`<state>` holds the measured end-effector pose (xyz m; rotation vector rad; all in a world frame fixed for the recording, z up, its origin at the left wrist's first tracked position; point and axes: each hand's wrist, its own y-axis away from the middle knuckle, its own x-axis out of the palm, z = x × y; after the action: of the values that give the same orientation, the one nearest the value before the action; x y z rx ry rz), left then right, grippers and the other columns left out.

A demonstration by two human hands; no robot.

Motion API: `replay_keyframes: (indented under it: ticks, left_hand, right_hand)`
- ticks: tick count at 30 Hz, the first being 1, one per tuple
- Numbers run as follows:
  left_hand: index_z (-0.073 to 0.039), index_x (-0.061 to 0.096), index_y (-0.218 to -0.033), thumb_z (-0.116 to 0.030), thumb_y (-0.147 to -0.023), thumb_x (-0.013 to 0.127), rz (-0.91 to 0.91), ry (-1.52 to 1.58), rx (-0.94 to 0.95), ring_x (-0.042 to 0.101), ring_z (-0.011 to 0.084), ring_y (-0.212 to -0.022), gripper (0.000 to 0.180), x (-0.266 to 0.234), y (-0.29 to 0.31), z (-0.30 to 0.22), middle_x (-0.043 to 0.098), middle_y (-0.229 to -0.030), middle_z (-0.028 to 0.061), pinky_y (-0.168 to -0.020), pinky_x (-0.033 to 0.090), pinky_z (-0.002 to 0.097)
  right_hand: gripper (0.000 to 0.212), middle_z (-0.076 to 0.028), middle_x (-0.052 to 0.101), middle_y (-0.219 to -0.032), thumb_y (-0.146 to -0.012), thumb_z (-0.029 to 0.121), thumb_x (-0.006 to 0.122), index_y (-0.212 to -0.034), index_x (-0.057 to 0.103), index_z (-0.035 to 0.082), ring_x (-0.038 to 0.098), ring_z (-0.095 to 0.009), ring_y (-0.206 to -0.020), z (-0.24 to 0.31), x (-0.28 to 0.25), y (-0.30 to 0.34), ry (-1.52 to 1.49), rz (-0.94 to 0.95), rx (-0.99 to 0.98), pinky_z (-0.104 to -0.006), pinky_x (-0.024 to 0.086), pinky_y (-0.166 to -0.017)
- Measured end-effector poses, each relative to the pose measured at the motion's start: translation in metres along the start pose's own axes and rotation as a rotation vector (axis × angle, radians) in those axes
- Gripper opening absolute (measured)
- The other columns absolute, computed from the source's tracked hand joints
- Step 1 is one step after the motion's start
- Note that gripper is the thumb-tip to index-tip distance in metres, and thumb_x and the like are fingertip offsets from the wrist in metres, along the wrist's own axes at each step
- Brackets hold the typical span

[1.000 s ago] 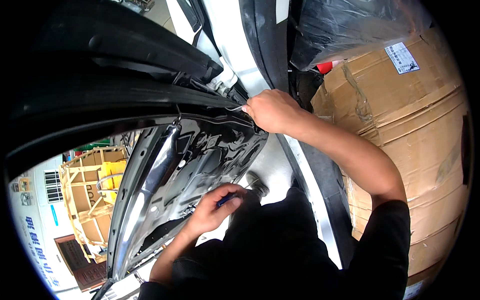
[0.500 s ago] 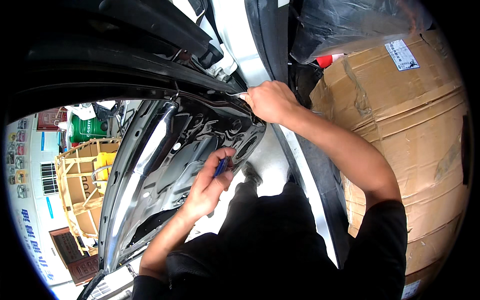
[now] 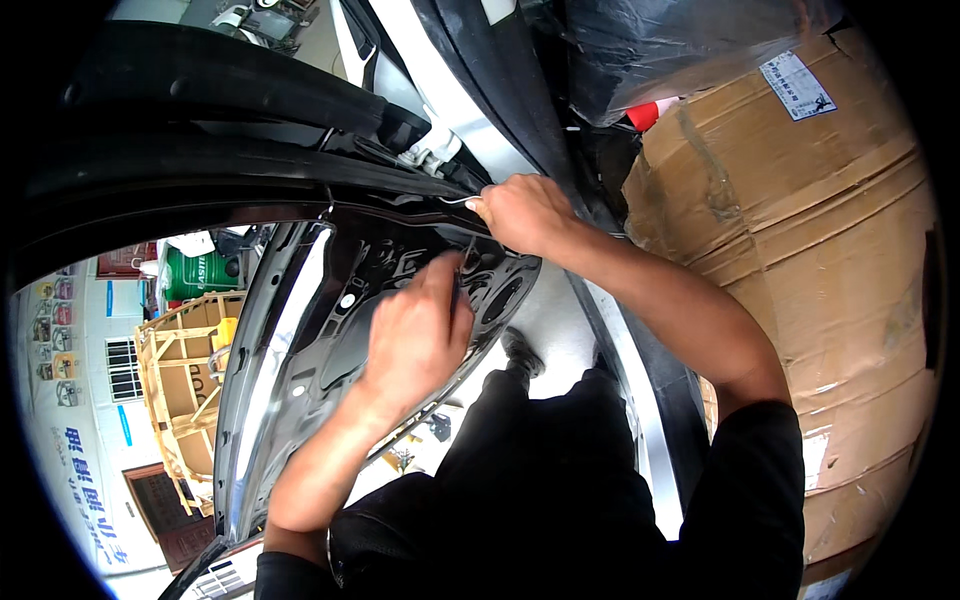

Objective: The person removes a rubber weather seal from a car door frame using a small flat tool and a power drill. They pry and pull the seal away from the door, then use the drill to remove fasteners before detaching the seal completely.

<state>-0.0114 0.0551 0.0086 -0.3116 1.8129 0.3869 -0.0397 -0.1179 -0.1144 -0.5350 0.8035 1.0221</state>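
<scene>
My right hand [image 3: 527,215] is closed by the black edge of a glossy car panel [image 3: 345,345]. A thin, pale metal rod [image 3: 458,200] sticks out from beside its thumb along that edge. My left hand [image 3: 420,325] is raised in front of the panel's inner face, back of the hand towards me, slightly smeared by motion. Its fingers are curled round a blue pen-like tool [image 3: 457,287], of which only a dark sliver shows. The panel has several cut-outs and a round white spot. A small hook [image 3: 329,205] hangs on the black edge to the left.
A big taped cardboard box [image 3: 770,270] fills the right side, with dark plastic-wrapped goods [image 3: 680,55] above it. A silver-and-black strip [image 3: 640,400] runs beside my right arm. To the left stand a wooden crate [image 3: 185,390] and a green drum [image 3: 200,275]. My feet are on a pale floor.
My left hand has moved up towards the panel's edge and turned, so the blue tool is mostly hidden. My right hand keeps its place at the edge. The view has shifted slightly.
</scene>
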Motion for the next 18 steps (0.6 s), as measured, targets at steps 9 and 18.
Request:
replay_keyframes:
  ticks: [9,18]
  left_hand:
    - [0.000,0.064,-0.108,-0.008,-0.085,0.060,0.062,-0.599,0.298,0.065,0.0403,-0.088,0.025,-0.073,-0.095,-0.037,0.068,-0.086,0.0231,-0.080,0.051,0.0493]
    - [-0.003,0.061,-0.100,-0.004,-0.084,0.057,0.112,-0.451,0.282,0.062,0.0410,-0.078,0.017,-0.077,-0.079,-0.028,0.062,-0.077,0.0211,-0.073,0.047,0.0466]
  right_hand:
    - [0.041,-0.014,0.072,-0.084,-0.100,0.038,0.049,-0.089,0.075,0.007,0.071,-0.032,-0.082,0.002,0.010,0.007,0.013,-0.082,-0.002,-0.0439,0.055,-0.073]
    - [0.037,-0.017,0.071,-0.085,-0.100,0.038,0.050,-0.099,0.067,0.005,0.069,-0.036,-0.083,-0.012,0.030,0.003,-0.095,-0.141,-0.034,-0.0475,0.053,-0.073]
